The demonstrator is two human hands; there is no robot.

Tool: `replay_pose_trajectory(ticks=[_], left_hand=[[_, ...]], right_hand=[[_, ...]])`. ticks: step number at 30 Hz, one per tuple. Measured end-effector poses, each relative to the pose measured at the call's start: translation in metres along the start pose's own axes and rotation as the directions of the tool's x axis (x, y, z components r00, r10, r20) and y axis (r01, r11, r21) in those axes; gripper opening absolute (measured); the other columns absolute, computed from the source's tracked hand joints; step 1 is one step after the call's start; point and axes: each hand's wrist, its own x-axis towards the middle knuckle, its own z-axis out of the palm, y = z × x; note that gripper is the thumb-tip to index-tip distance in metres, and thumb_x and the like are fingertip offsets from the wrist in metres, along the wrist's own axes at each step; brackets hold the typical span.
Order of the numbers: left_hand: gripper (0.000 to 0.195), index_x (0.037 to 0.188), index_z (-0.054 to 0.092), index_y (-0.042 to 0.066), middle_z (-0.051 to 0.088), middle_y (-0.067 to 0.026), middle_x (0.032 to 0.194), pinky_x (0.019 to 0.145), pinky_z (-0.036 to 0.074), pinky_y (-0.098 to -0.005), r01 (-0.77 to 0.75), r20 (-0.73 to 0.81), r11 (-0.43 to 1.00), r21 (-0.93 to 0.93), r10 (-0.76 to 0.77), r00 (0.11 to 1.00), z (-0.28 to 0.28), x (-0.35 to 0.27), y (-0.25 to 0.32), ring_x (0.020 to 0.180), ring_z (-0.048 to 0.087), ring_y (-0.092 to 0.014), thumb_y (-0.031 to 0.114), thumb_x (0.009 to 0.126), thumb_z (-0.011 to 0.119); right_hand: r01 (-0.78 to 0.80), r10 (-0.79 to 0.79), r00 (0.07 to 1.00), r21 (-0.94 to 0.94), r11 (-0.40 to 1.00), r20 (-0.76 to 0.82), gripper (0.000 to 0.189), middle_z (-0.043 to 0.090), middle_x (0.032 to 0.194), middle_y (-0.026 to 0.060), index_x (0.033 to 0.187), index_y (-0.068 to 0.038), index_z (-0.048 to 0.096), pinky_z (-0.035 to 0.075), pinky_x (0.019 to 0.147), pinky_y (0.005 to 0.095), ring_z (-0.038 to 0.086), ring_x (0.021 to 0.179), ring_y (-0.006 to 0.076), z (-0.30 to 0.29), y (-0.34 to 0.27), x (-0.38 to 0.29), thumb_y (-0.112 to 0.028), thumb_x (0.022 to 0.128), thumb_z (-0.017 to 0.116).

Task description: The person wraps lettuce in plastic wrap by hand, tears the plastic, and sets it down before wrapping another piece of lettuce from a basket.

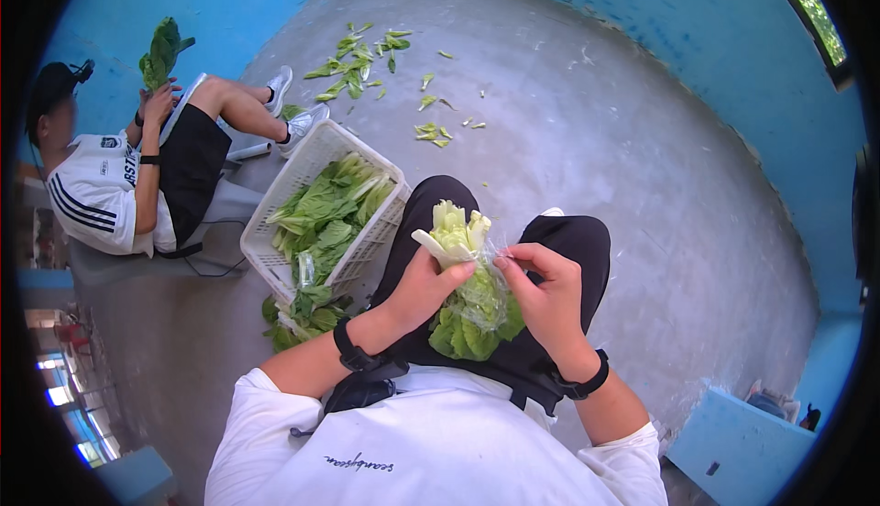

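A bunch of leafy greens [462, 234] lies over my lap, its pale cut stems pointing away from me and its leaves towards my body. Clear plastic wrap [481, 300] goes around its middle. My left hand [433, 282] holds the bunch near the stem end, thumb across the front. Between the thumb and index finger of my right hand [546, 293] is a pinched edge of the clear wrap, pulled out to the right of the stems. The underside of the bunch is hidden.
Left of my knee stands a white plastic crate [275, 224] holding leafy greens [333, 203]. More greens [302, 320] lie beside its near end. A seated person [117, 183] at the left holds a leafy bunch [161, 52]. Trimmed leaves [354, 66] are scattered on the concrete floor [687, 231].
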Motion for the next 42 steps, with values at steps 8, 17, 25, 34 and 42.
replay_pose_trajectory(ticks=[8,17,25,34,42], left_hand=[[0.044,0.129,0.056,0.001,0.064,-0.0048,0.119,0.095,0.05,-0.0316,0.027,0.036,0.995,0.098,-0.031,0.999,0.0,0.001,0.001,0.11,0.061,-0.013,0.015,0.091,0.074],[0.038,0.128,0.055,0.002,0.064,-0.0059,0.117,0.096,0.048,-0.0313,-0.119,-0.062,0.985,0.129,0.127,0.99,0.0,0.005,-0.006,0.109,0.06,-0.013,0.011,0.094,0.069],[0.053,0.142,0.033,0.007,0.052,-0.0057,0.125,0.102,0.044,-0.0321,-0.117,-0.002,0.993,0.002,0.117,0.993,0.001,0.002,-0.008,0.117,0.053,-0.013,0.01,0.097,0.059],[0.046,0.14,0.04,0.004,0.054,-0.0078,0.127,0.103,0.044,-0.0333,-0.131,-0.06,0.991,0.034,0.133,0.989,0.004,0.0,-0.01,0.118,0.053,-0.015,0.011,0.099,0.057],[0.046,0.141,0.039,0.002,0.054,-0.0105,0.127,0.102,0.045,-0.0338,-0.249,-0.061,0.927,0.279,0.276,0.959,0.007,0.004,-0.016,0.118,0.055,-0.017,0.012,0.1,0.058]], right_hand=[[-0.106,0.098,0.994,0.233,0.967,0.044,0.007,0.072,0.091,0.0063,0.1,0.005,0.066,0.054,0.079,0.0245,0.071,0.087,0.0127,-0.001,0.01,-0.004,-0.001,0.096,0.065],[-0.059,0.057,0.998,0.133,0.989,0.02,0.004,0.069,0.087,0.0079,0.093,0.004,0.069,0.054,0.078,0.0252,0.068,0.082,0.0125,0.012,0.006,-0.016,0.003,0.089,0.07],[0.056,-0.056,0.998,0.102,0.993,0.005,0.01,0.063,0.092,0.0083,0.094,0.002,0.066,0.05,0.078,0.0267,0.062,0.085,0.0158,0.028,0.001,-0.014,0.004,0.085,0.071],[-0.001,-0.004,0.999,0.114,0.994,0.045,0.007,0.067,0.088,0.0085,0.093,0.003,0.067,0.05,0.077,0.0281,0.064,0.082,0.0172,0.019,0.009,-0.009,-0.001,0.087,0.07],[-0.179,0.16,0.984,0.351,0.919,0.083,0.003,0.064,0.092,0.0027,0.095,0.004,0.067,0.048,0.076,0.0226,0.061,0.084,0.0081,0.018,0.001,-0.01,0.001,0.093,0.067]])
